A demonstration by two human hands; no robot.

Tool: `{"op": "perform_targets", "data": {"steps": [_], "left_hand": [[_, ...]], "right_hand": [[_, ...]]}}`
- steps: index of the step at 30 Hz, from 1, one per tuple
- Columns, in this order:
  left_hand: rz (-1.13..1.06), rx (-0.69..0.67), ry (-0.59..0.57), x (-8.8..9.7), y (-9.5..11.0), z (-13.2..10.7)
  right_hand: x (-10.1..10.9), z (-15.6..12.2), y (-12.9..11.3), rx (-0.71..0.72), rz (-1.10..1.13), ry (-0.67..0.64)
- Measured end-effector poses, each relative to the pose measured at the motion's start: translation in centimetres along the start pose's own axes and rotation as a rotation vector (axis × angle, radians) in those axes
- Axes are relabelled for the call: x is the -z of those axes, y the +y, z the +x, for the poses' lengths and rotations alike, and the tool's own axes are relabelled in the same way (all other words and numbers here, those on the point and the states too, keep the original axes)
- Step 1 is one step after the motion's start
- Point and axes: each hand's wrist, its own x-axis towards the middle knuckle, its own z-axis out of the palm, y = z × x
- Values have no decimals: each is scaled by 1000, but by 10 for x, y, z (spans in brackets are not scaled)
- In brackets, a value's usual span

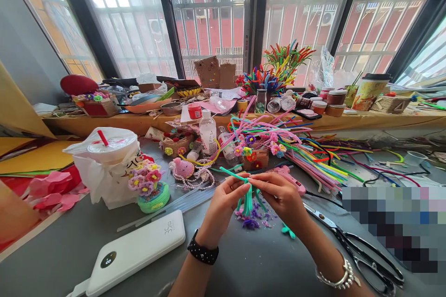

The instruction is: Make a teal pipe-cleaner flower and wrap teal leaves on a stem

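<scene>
Hanging mostly downward, green pipe cleaners point(248, 204) are pinched at the top by the left hand point(223, 202) and right hand point(283, 195), presumably for bunching.

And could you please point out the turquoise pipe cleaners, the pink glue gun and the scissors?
Turquoise pipe cleaners point(247, 203): head view, on the hanging strands.
Pink glue gun point(291, 177): head view, on its body.
Scissors point(336, 229): head view, where the blades run into the black handles.
</scene>
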Motion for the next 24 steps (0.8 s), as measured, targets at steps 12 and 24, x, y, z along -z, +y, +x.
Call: {"op": "perform_targets", "data": {"steps": [12, 24], "left_hand": [[80, -67, 103, -1, -5, 3], [624, -322, 109, -12, -11, -1]], "right_hand": [[-1, 1, 1, -96, 186, -33], [5, 5, -5, -236, -76, -77]]}}
